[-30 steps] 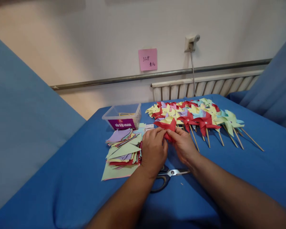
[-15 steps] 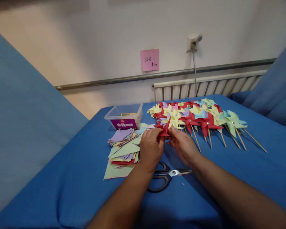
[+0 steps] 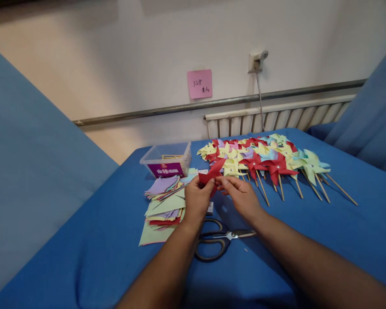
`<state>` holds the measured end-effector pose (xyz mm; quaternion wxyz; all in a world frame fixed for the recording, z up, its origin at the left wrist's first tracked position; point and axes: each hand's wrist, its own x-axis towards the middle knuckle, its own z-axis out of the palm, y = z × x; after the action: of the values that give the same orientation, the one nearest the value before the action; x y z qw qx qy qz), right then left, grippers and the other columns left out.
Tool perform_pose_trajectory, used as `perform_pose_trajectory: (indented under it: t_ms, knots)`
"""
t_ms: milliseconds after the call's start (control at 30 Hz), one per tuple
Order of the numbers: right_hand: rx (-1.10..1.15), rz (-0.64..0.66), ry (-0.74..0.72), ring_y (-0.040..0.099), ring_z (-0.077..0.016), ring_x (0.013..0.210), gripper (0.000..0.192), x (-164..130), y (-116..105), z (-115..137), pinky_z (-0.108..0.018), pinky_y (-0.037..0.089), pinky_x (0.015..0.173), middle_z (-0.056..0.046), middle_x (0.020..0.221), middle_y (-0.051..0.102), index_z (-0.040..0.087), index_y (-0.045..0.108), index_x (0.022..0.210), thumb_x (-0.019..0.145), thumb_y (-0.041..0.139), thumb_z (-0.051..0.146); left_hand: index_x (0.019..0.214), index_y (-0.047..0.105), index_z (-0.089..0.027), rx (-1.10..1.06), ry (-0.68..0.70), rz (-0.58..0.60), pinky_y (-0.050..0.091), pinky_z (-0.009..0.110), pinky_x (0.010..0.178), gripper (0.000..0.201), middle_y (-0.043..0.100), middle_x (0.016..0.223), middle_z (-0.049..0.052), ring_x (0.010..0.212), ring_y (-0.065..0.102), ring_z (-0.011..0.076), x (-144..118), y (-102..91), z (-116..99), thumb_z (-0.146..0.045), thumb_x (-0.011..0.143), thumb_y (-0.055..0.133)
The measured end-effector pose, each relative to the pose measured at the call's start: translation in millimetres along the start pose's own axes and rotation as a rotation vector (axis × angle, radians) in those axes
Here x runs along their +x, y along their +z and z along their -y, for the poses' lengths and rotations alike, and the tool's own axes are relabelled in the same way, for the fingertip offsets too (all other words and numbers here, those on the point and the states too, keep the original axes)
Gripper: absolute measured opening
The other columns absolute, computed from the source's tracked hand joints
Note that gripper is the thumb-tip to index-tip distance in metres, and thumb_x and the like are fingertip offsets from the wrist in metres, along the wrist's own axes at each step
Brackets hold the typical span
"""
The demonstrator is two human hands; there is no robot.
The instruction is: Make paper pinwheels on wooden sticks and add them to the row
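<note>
Two hands are up over the bench (image 3: 309,223), which has a smooth blue cloth on it. The left hand (image 3: 197,201) and right hand (image 3: 241,195) both pinch one piece of red paper (image 3: 209,174), folded into pointy flaps and held just above the cloth, right in the middle between the paper stack and the pinwheels. Fingers on both hands are closed tight on the paper, left at its lower left corner, right at its lower right edge. One pair of scissors (image 3: 217,240) lies flat just behind the wrists, metal blades shut and pointing right, dark loop handles to the left. Left of the hands there's one messy stack of paper squares (image 3: 164,204), thin flat sheets in purple, pale green, yellow and red, fanned out with corners sticking everywhere; too many to count. Behind that sits one clear plastic tub (image 3: 167,159), rectangular, purple label on the front, a few thin sticks inside. To the right is a big heap of finished pinwheels (image 3: 263,156), red, yellow, light green and light blue, on thin wooden sticks that point down-right; they overlap too much for a real count, well over a dozen. One pink sticky note (image 3: 200,84) is on the wall, with handwriting I can't read.
</note>
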<state>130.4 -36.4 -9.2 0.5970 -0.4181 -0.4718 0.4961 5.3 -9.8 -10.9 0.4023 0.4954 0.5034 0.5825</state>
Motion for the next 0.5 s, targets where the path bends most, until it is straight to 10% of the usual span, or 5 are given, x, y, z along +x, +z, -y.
perform_pose_trajectory:
  t_ms: [500]
  knots:
    - [-0.396,-0.235,-0.713,0.064,-0.0172,0.084,0.014,31.5,-5.1,31.6,-0.032,0.052,0.078,-0.005,0.094,0.068,0.022,0.067,0.099,0.088,0.058,0.024,0.074,0.071,-0.011,-0.36,-0.362,0.083,0.045,0.023,0.057,0.027,0.071,0.07,0.005,0.058,0.06,0.0124,-20.8,16.4,0.4,-0.021,0.052,0.082]
